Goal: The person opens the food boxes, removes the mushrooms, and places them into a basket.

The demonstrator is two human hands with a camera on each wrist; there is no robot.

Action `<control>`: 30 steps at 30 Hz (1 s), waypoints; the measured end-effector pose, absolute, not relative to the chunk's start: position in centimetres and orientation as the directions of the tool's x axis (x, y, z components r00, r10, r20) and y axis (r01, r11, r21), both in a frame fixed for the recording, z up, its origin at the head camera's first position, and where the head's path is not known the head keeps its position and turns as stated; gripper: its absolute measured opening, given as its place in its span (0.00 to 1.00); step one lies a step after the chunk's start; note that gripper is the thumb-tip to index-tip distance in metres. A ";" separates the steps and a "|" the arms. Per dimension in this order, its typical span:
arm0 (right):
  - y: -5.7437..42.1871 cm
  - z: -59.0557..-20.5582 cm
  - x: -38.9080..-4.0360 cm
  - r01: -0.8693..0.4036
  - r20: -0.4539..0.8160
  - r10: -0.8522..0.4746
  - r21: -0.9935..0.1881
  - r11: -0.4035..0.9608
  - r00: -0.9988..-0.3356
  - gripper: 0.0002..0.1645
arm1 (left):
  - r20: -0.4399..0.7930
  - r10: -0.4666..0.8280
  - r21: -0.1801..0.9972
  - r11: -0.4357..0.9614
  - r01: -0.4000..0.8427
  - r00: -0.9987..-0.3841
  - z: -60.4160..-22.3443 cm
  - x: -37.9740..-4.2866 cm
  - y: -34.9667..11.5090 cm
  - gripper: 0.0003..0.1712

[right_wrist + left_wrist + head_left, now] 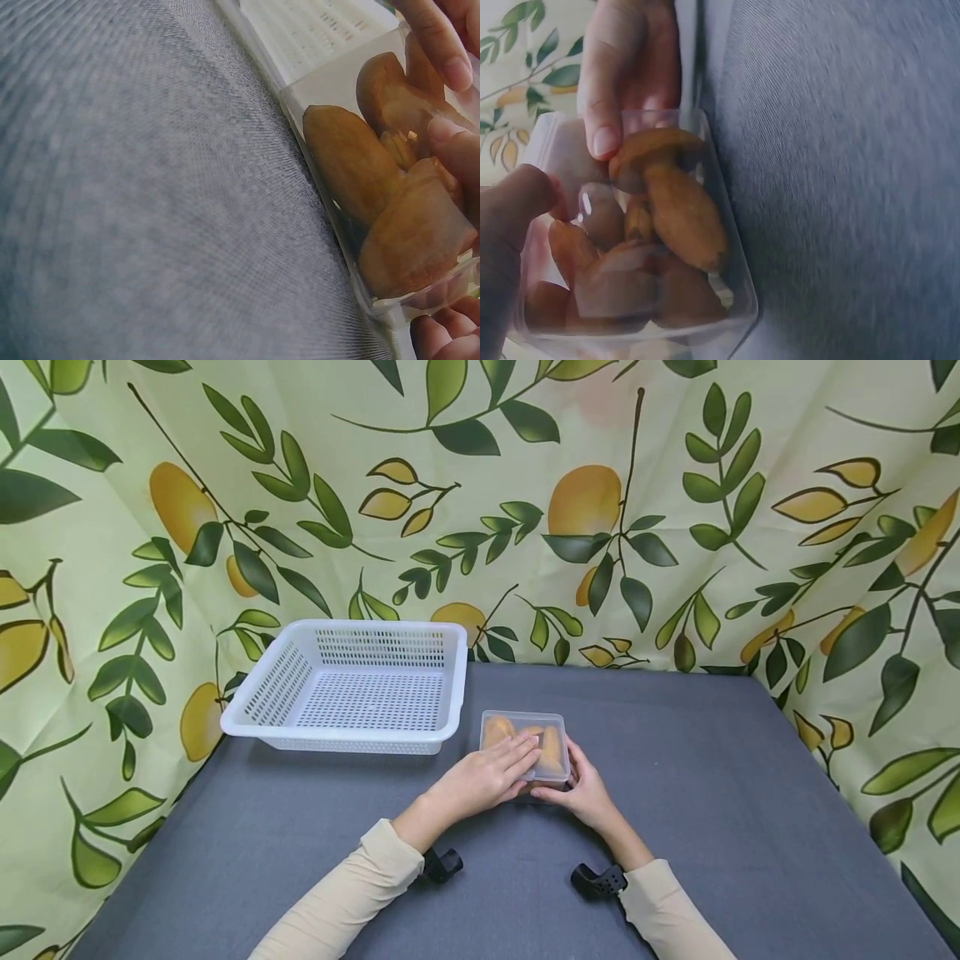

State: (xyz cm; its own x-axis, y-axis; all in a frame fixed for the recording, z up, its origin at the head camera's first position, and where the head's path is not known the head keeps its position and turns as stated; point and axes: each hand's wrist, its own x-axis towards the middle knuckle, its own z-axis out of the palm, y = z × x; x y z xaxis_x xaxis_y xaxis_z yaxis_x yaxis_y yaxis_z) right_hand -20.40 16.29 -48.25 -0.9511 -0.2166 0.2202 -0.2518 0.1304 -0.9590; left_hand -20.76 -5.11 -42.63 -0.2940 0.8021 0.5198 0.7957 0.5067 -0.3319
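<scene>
Basket (345, 747) at left, hands (497, 772) (589, 793) partly hiding mushroom box (555, 763), leafy backdrop (480, 477)

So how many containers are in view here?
2: a white basket at the back left of the table, and a clear box to its right, under the left hand and gripped by the right hand. No others show.

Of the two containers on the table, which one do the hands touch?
The clear box with brown mushroom-like pieces inside. The left hand and right hand both touch it; the larger white perforated basket stands apart, to its left.
</scene>
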 end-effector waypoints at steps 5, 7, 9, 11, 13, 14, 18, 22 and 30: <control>16.2 -48.3 -20.4 -0.266 0.235 -0.213 -0.955 0.131 -0.948 0.61 | 0.493 0.833 -0.456 0.492 0.742 -0.250 -42.5 -21.0 -5.2 0.26; 16.2 -48.3 -20.4 -0.261 0.229 -0.212 -0.956 0.134 -0.950 0.61 | 0.484 0.846 -0.506 0.478 0.718 -0.223 -42.6 -21.1 -5.2 0.26; 16.2 -48.2 -20.4 -0.246 0.214 -0.211 -0.960 0.136 -0.954 0.62 | 0.483 0.855 -0.550 0.466 0.693 -0.192 -42.6 -21.2 -5.1 0.25; 16.2 -48.2 -20.4 -0.240 0.208 -0.211 -0.961 0.136 -0.955 0.61 | 0.483 0.858 -0.571 0.461 0.679 -0.176 -42.8 -21.3 -5.1 0.25; 16.2 -48.1 -20.3 -0.240 0.208 -0.218 -0.962 0.131 -0.954 0.61 | 0.490 0.855 -0.575 0.464 0.674 -0.171 -43.0 -21.3 -5.0 0.25; 16.2 -48.1 -20.3 -0.245 0.213 -0.221 -0.961 0.130 -0.952 0.61 | 0.493 0.853 -0.575 0.467 0.672 -0.171 -43.1 -21.3 -5.0 0.25; 16.1 -48.2 -20.3 -0.282 0.246 -0.235 -0.950 0.134 -0.940 0.60 | 0.496 0.851 -0.590 0.478 0.650 -0.176 -43.4 -21.3 -5.0 0.25; 16.0 -48.3 -20.3 -0.288 0.252 -0.236 -0.949 0.131 -0.938 0.60 | 0.498 0.851 -0.616 0.483 0.623 -0.168 -43.5 -21.3 -5.0 0.26; 16.0 -48.2 -20.3 -0.280 0.247 -0.243 -0.954 0.111 -0.938 0.60 | 0.518 0.844 -0.622 0.483 0.617 -0.139 -43.5 -21.3 -5.0 0.24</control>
State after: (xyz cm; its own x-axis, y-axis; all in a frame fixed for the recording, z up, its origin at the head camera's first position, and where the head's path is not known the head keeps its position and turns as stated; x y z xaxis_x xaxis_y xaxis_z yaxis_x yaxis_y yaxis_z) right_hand -20.32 15.99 -48.19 -0.9379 -0.2432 0.2472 -0.2801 0.1110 -0.9535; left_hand -21.32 -4.96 -43.49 -0.1395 0.8440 0.5179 0.6165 0.4833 -0.6215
